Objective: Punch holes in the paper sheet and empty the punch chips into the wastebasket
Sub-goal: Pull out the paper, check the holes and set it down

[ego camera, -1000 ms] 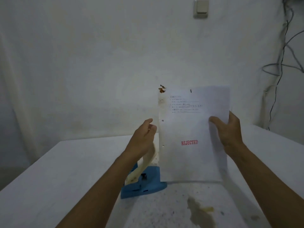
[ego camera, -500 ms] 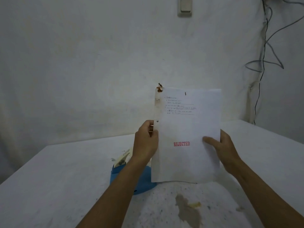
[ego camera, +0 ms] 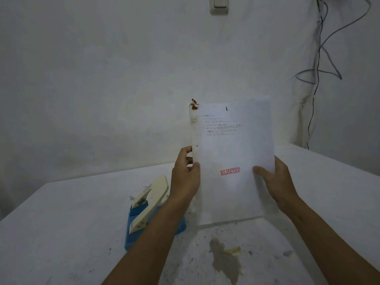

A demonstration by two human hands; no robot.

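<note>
Already the paper sheet (ego camera: 232,161) is showing small holes along its left margin, just above the left fingers (ego camera: 188,150), so the punching looks done or nearly so. It is standing upright off the table (ego camera: 61,212), its bottom edge hovering close to the surface below both palms. The left hand (ego camera: 186,175) is pinching the left edge, thumb in front and fingers curled round behind. The right hand (ego camera: 277,179) is gripping the right edge lower down, thumb lying across the printed face near the red stamp, the other fingers hidden behind the page. Both are closed on the sheet.

Below and to the left of the left wrist, the hole punch (ego camera: 148,214) is sitting on the table, blue base, cream lever raised, nobody touching it. Its chip tray is not showing, so I cannot tell what it is holding. No wastebasket is appearing anywhere, and I judge the emptying is what is remaining.
</note>
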